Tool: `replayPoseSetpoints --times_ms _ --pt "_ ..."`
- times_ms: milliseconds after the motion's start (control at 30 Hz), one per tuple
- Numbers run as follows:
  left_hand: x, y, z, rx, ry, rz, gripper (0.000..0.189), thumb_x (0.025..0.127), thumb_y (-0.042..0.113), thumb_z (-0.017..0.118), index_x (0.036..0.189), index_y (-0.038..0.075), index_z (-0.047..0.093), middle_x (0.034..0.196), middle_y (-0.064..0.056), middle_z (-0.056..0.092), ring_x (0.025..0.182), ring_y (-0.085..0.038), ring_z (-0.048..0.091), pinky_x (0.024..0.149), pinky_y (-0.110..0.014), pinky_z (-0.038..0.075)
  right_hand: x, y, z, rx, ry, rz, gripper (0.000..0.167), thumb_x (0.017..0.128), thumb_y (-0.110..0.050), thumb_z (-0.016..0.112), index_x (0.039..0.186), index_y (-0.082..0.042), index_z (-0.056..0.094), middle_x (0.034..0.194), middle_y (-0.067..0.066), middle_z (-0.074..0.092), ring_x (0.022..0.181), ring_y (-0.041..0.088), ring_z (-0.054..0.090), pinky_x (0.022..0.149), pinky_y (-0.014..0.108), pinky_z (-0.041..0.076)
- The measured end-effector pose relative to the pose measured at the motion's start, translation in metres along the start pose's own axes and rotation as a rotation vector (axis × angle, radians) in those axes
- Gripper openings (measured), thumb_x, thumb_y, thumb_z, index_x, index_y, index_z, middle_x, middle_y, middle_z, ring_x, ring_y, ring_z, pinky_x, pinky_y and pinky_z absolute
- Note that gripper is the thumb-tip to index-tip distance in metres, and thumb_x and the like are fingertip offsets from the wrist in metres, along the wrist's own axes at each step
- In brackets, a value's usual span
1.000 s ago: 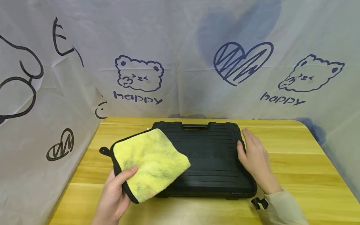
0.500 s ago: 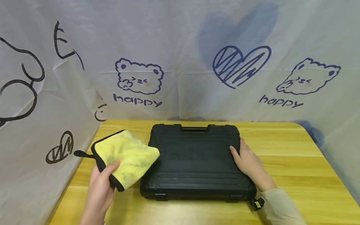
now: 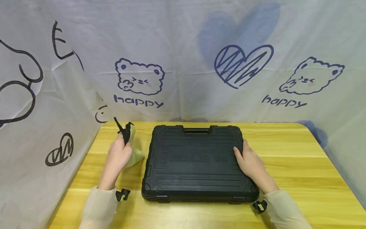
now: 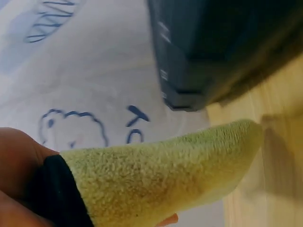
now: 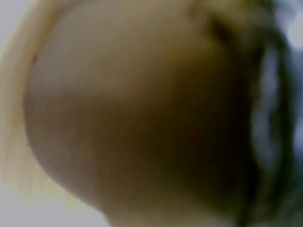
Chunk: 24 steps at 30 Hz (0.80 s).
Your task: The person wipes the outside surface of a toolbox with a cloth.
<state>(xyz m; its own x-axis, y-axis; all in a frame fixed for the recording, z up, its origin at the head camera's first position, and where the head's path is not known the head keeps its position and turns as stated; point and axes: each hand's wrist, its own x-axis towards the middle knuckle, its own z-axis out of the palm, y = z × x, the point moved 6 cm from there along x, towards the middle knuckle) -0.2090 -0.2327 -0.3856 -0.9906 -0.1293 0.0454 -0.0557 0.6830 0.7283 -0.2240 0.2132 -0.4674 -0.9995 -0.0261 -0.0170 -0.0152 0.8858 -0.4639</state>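
A black hard plastic case (image 3: pixel 197 167) with ribbed lid and raised lettering lies flat on the wooden table, its carry handle toward the back. My left hand (image 3: pixel 115 156) grips a folded yellow cleaning cloth (image 3: pixel 132 154) by its black hem, just off the left side of the case. In the left wrist view the plush cloth (image 4: pixel 156 175) sticks out from the fingers below a corner of the case (image 4: pixel 182 75). My right hand (image 3: pixel 252 163) holds the right edge of the case, thumb over the lid and fingers along the side. The right wrist view is dark and blurred.
The yellow wood-grain table (image 3: pixel 300 168) extends on both sides of the case and in front of it. White fabric (image 3: pixel 183 57) with blue drawings hangs close behind the table and along its left side. Small black clips (image 3: pixel 123 195) sit at both cuffs.
The left hand has carried the cloth leftward off the case lid, then turned so the cloth now stands edge-on beside the case's left side. The right hand has kept to the right edge.
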Motion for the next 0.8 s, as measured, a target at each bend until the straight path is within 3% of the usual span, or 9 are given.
replayPoseSetpoints --times_ms 133,267,333,367,533,667,800 --pt "0.027 0.001 0.022 0.025 -0.103 0.015 0.058 0.101 0.013 0.033 0.152 -0.012 0.021 0.144 -0.037 0.040 0.129 -0.051 0.043 0.102 -0.060 0.040 -0.001 0.000 0.000 0.011 0.007 0.003 0.080 0.106 -0.051 0.024 0.154 0.011 0.009 0.145 0.040 0.035 0.125 0.055 0.045 0.094 0.066 0.042" --pt "0.046 0.003 0.048 -0.131 -0.213 0.009 0.047 0.100 0.011 0.038 0.142 -0.009 0.043 0.135 -0.029 0.052 0.116 -0.037 0.051 0.094 -0.047 0.043 -0.001 -0.001 -0.002 0.019 0.015 0.003 0.079 0.107 -0.050 0.026 0.154 0.012 0.011 0.145 0.040 0.035 0.126 0.055 0.045 0.095 0.065 0.042" --pt "0.052 0.003 0.057 -0.239 -0.268 -0.029 0.037 0.101 0.012 0.041 0.129 -0.008 0.053 0.119 -0.023 0.056 0.102 -0.032 0.049 0.086 -0.041 0.040 -0.001 -0.002 -0.002 0.019 0.016 0.002 0.079 0.107 -0.049 0.026 0.154 0.012 0.011 0.145 0.040 0.036 0.126 0.054 0.045 0.095 0.065 0.042" --pt "0.054 0.002 0.060 -0.288 -0.294 -0.052 0.032 0.102 0.014 0.042 0.123 -0.007 0.055 0.113 -0.021 0.055 0.101 -0.030 0.048 0.086 -0.040 0.039 -0.001 -0.002 -0.002 0.019 0.015 0.002 0.078 0.107 -0.049 0.026 0.154 0.012 0.011 0.145 0.040 0.036 0.125 0.054 0.045 0.094 0.065 0.042" --pt "0.055 -0.010 0.064 -0.400 -0.371 -0.145 0.045 0.105 0.025 0.042 0.136 -0.008 0.047 0.134 -0.022 0.046 0.121 -0.030 0.043 0.102 -0.046 0.035 -0.002 -0.002 -0.001 0.020 0.011 0.007 0.078 0.107 -0.048 0.026 0.154 0.011 0.011 0.143 0.040 0.038 0.123 0.054 0.047 0.093 0.065 0.043" --pt "0.052 -0.018 0.066 -0.377 -0.378 -0.164 0.052 0.105 0.031 0.043 0.145 -0.003 0.041 0.146 -0.022 0.042 0.132 -0.033 0.040 0.109 -0.053 0.032 -0.001 -0.002 -0.001 0.024 0.007 0.002 0.078 0.107 -0.049 0.026 0.154 0.012 0.010 0.143 0.040 0.037 0.124 0.054 0.047 0.093 0.065 0.043" --pt "0.052 -0.014 0.070 -0.308 -0.375 -0.121 0.056 0.105 0.034 0.044 0.149 0.000 0.040 0.151 -0.023 0.039 0.139 -0.038 0.036 0.110 -0.058 0.031 0.000 -0.002 -0.002 0.024 0.010 -0.007 0.078 0.107 -0.048 0.027 0.153 0.012 0.011 0.144 0.040 0.037 0.125 0.054 0.046 0.095 0.065 0.043"
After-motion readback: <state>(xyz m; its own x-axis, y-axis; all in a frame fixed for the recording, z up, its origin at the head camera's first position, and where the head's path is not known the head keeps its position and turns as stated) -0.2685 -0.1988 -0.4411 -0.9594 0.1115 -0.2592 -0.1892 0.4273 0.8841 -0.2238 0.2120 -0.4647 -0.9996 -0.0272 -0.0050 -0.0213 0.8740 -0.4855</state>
